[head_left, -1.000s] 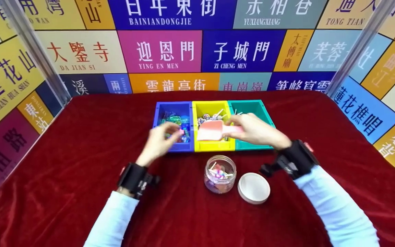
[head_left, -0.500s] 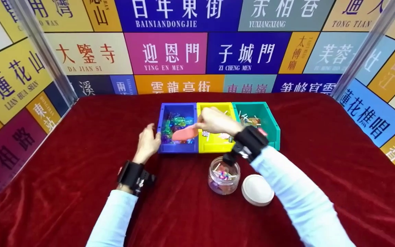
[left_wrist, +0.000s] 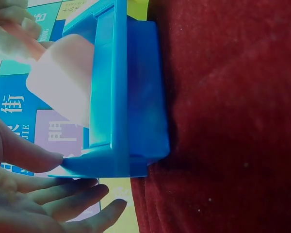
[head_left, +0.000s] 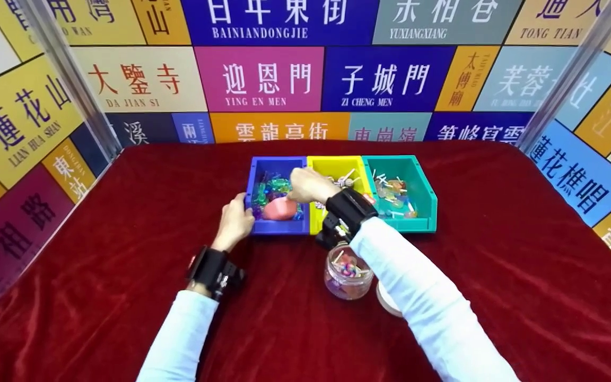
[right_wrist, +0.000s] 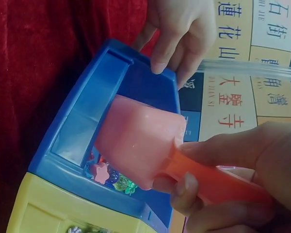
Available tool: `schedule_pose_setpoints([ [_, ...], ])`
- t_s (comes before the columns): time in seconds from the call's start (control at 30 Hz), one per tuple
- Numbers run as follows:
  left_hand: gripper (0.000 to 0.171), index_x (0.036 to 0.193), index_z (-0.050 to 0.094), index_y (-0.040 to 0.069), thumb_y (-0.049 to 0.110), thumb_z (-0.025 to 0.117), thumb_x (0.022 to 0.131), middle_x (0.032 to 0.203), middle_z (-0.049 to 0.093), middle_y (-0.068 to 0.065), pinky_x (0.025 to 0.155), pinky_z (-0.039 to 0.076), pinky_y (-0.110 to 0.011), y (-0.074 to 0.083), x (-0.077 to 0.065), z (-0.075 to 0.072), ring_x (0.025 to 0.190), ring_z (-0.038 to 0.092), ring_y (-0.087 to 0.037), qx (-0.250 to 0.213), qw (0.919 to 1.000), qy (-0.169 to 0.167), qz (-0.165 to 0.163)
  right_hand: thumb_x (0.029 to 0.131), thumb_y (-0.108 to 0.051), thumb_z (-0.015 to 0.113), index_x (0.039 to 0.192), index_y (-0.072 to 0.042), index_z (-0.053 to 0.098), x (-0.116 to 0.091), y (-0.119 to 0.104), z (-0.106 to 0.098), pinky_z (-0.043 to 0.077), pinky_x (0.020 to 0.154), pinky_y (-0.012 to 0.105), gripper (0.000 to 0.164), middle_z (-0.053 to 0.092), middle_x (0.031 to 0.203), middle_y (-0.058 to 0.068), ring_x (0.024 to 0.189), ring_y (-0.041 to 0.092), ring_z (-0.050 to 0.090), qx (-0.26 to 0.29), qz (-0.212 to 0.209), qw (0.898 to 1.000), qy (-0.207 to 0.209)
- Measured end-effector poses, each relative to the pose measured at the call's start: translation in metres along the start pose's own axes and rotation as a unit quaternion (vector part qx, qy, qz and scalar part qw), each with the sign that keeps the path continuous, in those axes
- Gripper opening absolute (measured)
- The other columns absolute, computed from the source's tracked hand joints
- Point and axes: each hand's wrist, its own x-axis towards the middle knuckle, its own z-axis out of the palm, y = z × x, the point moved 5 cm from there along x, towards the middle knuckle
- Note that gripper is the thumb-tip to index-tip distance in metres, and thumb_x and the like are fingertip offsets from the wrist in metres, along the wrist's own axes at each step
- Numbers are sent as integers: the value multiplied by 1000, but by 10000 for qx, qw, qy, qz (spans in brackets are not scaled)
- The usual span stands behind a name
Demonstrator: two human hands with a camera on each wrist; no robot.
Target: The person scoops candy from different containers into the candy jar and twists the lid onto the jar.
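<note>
1. The right hand (head_left: 312, 185) pinches the scoop (right_wrist: 140, 141) by its handle (right_wrist: 218, 182); the scoop's head lies beyond the fingertips, inside the blue bin (head_left: 280, 228).
2. The scoop looks light, stiff and smooth, so best held close behind its head.
3. The left hand (head_left: 235, 223) grips the bin's side, thumb inside, fingers outside.

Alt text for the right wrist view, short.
Right hand grips a pink scoop that reaches into a blue bin holding small colorful pieces, while the left hand holds the bin's edge. A yellow bin adjoins the blue one, and red cloth shows beside them.
</note>
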Motion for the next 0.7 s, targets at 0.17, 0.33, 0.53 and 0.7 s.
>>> schedule_pose_setpoints([
  [0.17, 43, 126, 40, -11, -2, 46, 85, 121, 48, -29, 97, 36, -41, -1, 1, 1, 113, 45, -38, -32, 9999, -78, -83, 75, -18, 66, 79, -1, 59, 6, -1, 5, 47, 69, 34, 19, 55, 85, 10, 73, 22, 48, 84, 150, 9998, 43],
  [0.33, 44, 126, 40, -11, -3, 46, 84, 119, 49, -30, 96, 37, -42, -1, 0, 0, 112, 47, -38, -51, 9999, -54, -95, 74, -17, 65, 91, 4, 61, 8, -7, 11, 48, 73, 35, 27, 60, 91, 14, 84, 27, 55, 240, 206, 9994, 137],
  [0.53, 43, 126, 39, -11, -2, 46, 84, 120, 49, -30, 96, 37, -41, -1, 0, 2, 113, 46, -38, -45, 9999, -99, -134, 76, -13, 59, 93, 4, 62, 10, -13, 21, 49, 76, 34, 24, 62, 101, 18, 88, 27, 56, 523, 453, 9976, -91],
  [0.7, 44, 126, 39, -11, -2, 47, 84, 120, 49, -30, 97, 37, -42, -1, 2, 3, 113, 46, -38, -36, 9999, -93, -140, 78, -8, 53, 84, 2, 63, 10, -16, 27, 49, 61, 27, 15, 62, 97, 17, 77, 23, 56, 560, 536, 9964, -344],
])
